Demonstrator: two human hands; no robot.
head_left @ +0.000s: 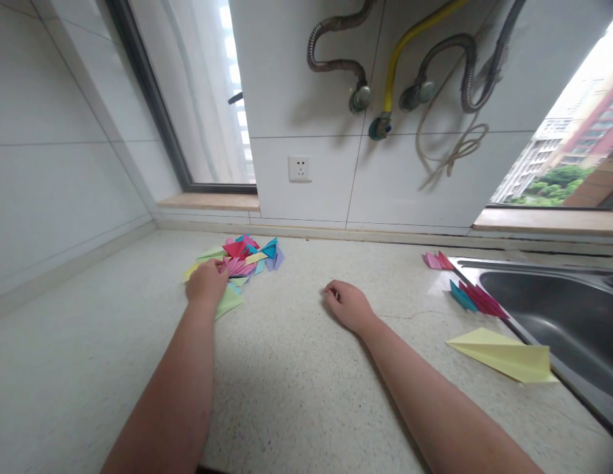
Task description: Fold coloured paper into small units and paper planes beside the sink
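My left hand (206, 282) reaches out over a pile of coloured paper squares (244, 257) on the speckled countertop (286, 368). Its fingers curl down onto the near sheets, touching a pink one and a green one. Whether it grips a sheet is hidden by the back of the hand. My right hand (346, 304) rests on the counter in the middle, fingers curled loosely under, with nothing visible in it.
A yellow paper plane (504, 354) lies at the edge of the steel sink (573, 316). Red and teal folded planes (477, 299) and a pink one (437, 261) lie by the sink's corner. Behind are a wall socket (299, 168), hoses and windows.
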